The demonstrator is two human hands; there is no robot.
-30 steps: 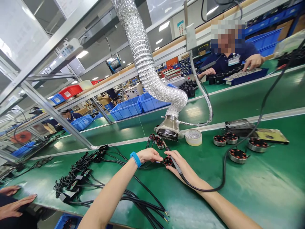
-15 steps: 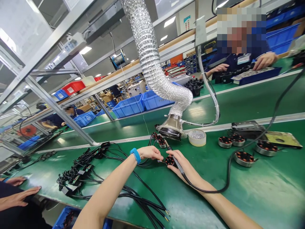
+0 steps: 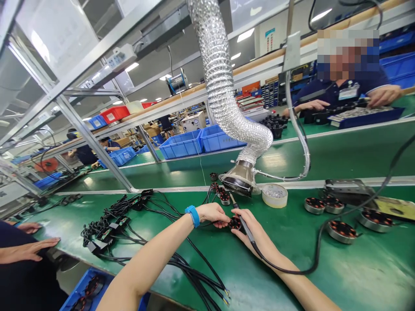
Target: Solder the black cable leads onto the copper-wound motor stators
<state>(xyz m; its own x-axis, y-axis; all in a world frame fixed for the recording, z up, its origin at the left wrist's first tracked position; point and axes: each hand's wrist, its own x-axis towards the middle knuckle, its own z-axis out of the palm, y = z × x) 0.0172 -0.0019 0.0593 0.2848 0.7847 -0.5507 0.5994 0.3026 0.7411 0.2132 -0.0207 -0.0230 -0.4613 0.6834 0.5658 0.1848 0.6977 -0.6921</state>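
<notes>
In the head view, my right hand [image 3: 256, 235] is closed around a soldering iron [image 3: 245, 225], whose tip points up and away toward the fume hood. Under the right fingers lies a round motor stator [image 3: 235, 223] with copper windings, partly hidden by both hands. My left hand [image 3: 214, 214], with a blue wristband [image 3: 193, 215], pinches at the stator's left edge. A black cable [image 3: 205, 225] leads to those fingers; its end is hidden in the pinch. Just beyond, several small stators [image 3: 224, 198] stand in a row.
An exhaust hood [image 3: 238, 177] on a foil duct hangs beyond my hands, beside a tape roll [image 3: 274, 195]. More stators [image 3: 342, 231] sit at right. Bundled black cables [image 3: 110, 224] cover the left bench. A co-worker's hand [image 3: 35, 250] rests at far left; another person works opposite.
My left fingers have come right up to the stator, closing the small gap there. The right hand keeps its hold on the iron. The whole view has shifted slightly.
</notes>
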